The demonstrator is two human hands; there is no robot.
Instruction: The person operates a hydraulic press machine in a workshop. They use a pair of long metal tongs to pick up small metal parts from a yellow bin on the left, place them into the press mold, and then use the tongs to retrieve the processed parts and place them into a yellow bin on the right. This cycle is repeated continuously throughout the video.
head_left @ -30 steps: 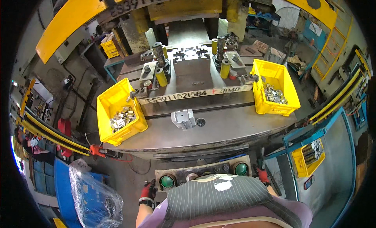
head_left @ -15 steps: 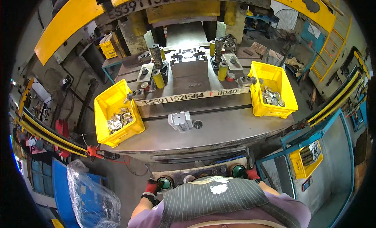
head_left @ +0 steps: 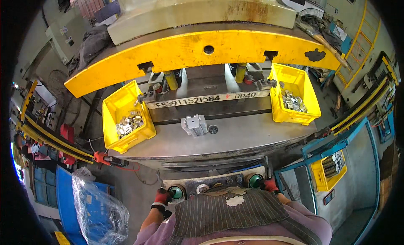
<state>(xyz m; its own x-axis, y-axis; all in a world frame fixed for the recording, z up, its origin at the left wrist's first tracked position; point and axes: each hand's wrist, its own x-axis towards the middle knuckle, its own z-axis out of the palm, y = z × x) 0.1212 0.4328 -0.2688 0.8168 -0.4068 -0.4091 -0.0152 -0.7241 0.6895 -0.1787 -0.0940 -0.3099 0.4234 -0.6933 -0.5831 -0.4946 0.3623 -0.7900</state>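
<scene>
My left hand, in a red and black glove, is at the left green push button of the control panel. At the right green push button is my right hand, gloved alike. The fingers of both hands are too small and partly hidden to make out their grip. Beyond the panel, a stack of grey metal parts stands on the press table. Above the table's far part hangs the press's yellow crossbeam, hiding most of the die.
Yellow bins of small metal parts stand left and right on the table. A third yellow bin sits on the blue-framed stand at right. Clear plastic wrap covers a blue surface at lower left. Yellow-striped bars flank both sides.
The yellow crossbeam and press ram have come down, covering the die's tall guide posts and its rear. Both my hands remain at the green buttons. Bins and stacked parts stay put.
</scene>
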